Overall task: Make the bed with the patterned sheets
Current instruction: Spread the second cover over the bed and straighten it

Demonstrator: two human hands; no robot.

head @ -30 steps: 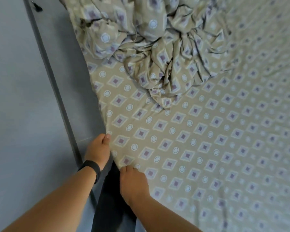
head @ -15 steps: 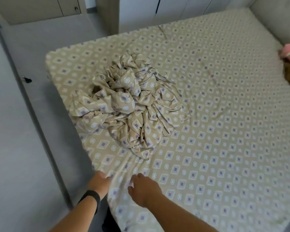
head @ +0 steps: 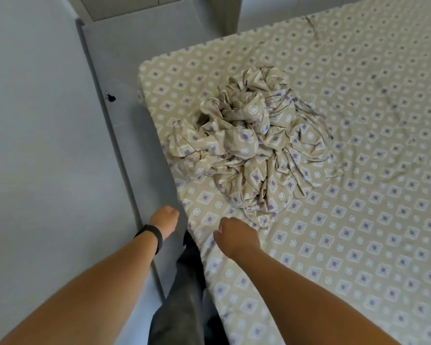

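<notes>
The beige patterned fitted sheet (head: pixel 334 220) covers the mattress, with its left edge running down the bed's side. A crumpled pile of matching patterned sheet (head: pixel 254 145) lies on the bed near that edge. My left hand (head: pixel 164 219), a black band on its wrist, hangs over the grey bed frame just left of the sheet edge. Its fingers are loosely curled under, and I see nothing in them. My right hand (head: pixel 235 235) hovers over the sheet just below the pile, fingers loosely curled and holding nothing.
A grey bed frame ledge (head: pixel 135 135) runs along the mattress's left side, with the pale floor (head: pixel 35 145) beyond it. A small dark object (head: pixel 110 96) sits on the ledge. My dark trouser leg (head: pixel 184 295) stands against the bed. Cabinets stand at the far end.
Both hands have let go of the sheet edge and drawn back. My view has lifted from the edge and now takes in the crumpled pile and more of the bed.
</notes>
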